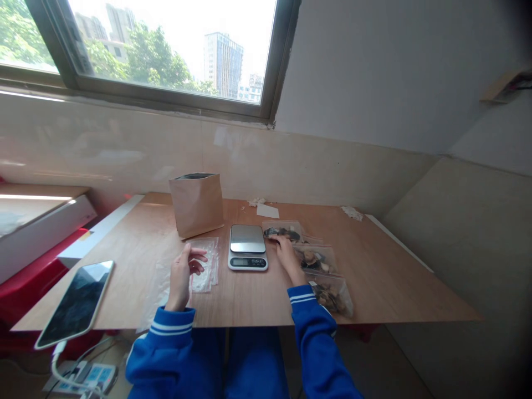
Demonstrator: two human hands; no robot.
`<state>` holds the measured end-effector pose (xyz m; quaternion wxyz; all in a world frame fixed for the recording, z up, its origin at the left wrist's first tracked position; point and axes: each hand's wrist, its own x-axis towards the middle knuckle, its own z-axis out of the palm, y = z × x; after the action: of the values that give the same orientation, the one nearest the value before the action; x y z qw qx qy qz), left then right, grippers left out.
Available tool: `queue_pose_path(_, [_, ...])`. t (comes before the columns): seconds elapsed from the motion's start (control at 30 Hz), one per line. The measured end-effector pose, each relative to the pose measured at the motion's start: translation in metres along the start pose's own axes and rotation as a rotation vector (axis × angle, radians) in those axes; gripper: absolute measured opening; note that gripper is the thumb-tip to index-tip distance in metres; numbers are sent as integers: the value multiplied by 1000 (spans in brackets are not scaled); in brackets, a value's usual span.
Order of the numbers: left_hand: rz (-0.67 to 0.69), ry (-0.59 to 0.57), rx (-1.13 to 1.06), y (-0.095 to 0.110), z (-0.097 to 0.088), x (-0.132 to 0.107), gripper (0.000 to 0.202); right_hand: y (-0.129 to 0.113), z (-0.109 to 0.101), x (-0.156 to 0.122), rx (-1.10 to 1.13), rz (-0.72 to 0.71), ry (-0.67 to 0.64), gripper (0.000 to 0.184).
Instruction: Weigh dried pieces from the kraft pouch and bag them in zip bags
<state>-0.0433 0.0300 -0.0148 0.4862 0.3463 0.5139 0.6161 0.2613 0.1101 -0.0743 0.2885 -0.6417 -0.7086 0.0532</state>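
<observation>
My left hand (185, 274) hovers over a spread of thin clear plastic zip bags (205, 266), its fingers loosely bent, apart and holding nothing. My right hand (286, 256) reaches to the far filled zip bag (285, 230), with its outstretched fingers at that bag's near edge. Dark and brown dried pieces show inside. Nearer me lie another filled bag (318, 259) and a third one (332, 296), both with similar brown dried slices. Between my hands sits a white kitchen scale (248, 247), with nothing on its steel plate; its display is unreadable.
A brown paper pouch (197, 205) stands with its top open behind the clear bags. A phone (77, 305) with a charging cable overhangs the table's left front edge. A white card (268, 211) and crumpled tissue (352, 213) lie near the wall. A power strip (97, 377) is below.
</observation>
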Motion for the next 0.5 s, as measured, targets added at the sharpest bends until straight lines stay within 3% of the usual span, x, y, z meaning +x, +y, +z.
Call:
queue_pose_path(0.13, [-2,6,6,1,-1,0,45,-25,2,26,162,-179,48,43])
queue_pose_path(0.23, [7,-14,37,4,-4,-1,45,-35,11,32,97,-215,17,42])
queue_pose_path(0.4, [60,28,94,9,-18,0,46,-9,17,18,-205,2,55,44])
queue_pose_path(0.5, [100,53,128,10,-22,3,47,12,14,9,-285,-1,-10,46])
